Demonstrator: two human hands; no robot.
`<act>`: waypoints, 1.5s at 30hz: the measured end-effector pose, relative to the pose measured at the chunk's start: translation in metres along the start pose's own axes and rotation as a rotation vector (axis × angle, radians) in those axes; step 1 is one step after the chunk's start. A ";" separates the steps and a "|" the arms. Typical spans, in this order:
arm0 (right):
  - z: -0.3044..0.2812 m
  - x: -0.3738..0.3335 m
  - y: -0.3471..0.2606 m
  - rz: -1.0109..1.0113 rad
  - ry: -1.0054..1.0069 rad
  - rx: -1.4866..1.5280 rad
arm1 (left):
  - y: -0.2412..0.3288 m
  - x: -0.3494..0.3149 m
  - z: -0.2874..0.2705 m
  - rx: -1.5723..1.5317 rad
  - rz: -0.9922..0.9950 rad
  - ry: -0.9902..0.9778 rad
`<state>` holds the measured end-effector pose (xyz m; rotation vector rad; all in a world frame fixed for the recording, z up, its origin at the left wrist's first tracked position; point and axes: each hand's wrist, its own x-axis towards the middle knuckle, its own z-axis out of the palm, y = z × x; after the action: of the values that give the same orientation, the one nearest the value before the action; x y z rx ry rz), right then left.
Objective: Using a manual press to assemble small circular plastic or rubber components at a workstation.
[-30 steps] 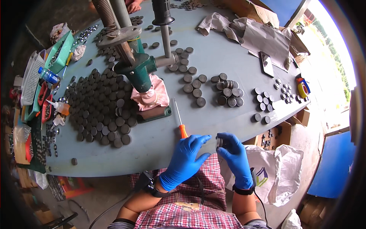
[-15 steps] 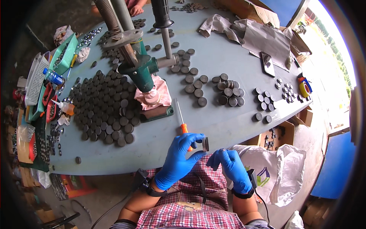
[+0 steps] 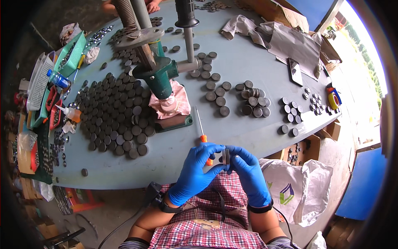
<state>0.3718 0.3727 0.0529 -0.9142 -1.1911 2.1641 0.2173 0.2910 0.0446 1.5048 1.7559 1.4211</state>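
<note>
Both gloved hands meet above the front edge of the table. My left hand (image 3: 194,172) pinches a dark round disc (image 3: 226,157) standing on edge between thumb and fingertips. From the other side, my right hand (image 3: 250,174) closes its fingers and thumb on the same disc. The blue gloves partly cover the disc, so its faces do not show well. Just beyond my left hand lies a screwdriver (image 3: 203,138), its orange handle partly hidden by that hand.
A green hand press (image 3: 159,79) with a pink cloth (image 3: 181,99) stands mid-table. Many dark discs (image 3: 112,108) spread left of it, with smaller groups (image 3: 257,101) to the right. A phone (image 3: 295,71), baskets (image 3: 70,60) and a white sack (image 3: 286,186) surround the work.
My right hand has moved left and up and has taken hold of the disc. My left hand keeps its grip. The whole view has shifted slightly.
</note>
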 end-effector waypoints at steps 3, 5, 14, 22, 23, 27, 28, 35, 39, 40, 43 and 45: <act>0.001 0.014 0.012 0.011 0.011 0.132 | -0.002 0.000 -0.003 0.100 0.052 0.029; 0.008 0.020 0.013 -0.020 0.017 0.084 | -0.004 0.001 -0.005 0.157 0.055 0.060; 0.039 0.061 -0.021 -0.345 0.039 -0.259 | -0.054 0.016 -0.046 -0.080 -0.216 0.352; 0.108 0.160 -0.147 -1.292 0.030 -0.593 | -0.123 0.059 -0.064 0.332 0.092 0.591; 0.123 0.166 -0.165 -1.037 -0.093 -0.308 | -0.121 0.063 -0.061 0.336 0.130 0.651; 0.127 0.183 -0.211 -0.503 -0.698 0.028 | -0.124 0.076 -0.057 0.381 0.114 0.753; 0.130 0.184 -0.211 -0.390 -1.028 0.023 | -0.127 0.076 -0.059 0.383 0.106 0.768; 0.125 0.139 -0.172 -0.627 -0.659 0.007 | -0.128 0.079 -0.056 0.272 0.087 0.758; 0.125 0.132 -0.153 -0.734 -0.611 0.013 | -0.128 0.078 -0.057 0.336 0.086 0.797; 0.123 0.130 -0.151 -0.762 -0.595 0.011 | -0.128 0.078 -0.056 0.334 0.085 0.799; 0.124 0.129 -0.149 -0.811 -0.598 -0.035 | -0.128 0.078 -0.055 0.357 0.059 0.782; 0.125 0.129 -0.146 -0.832 -0.609 -0.024 | -0.128 0.078 -0.055 0.355 0.054 0.780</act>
<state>0.2093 0.4679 0.1873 0.2797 -1.5074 1.7291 0.0872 0.3524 -0.0242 1.2283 2.5435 1.9782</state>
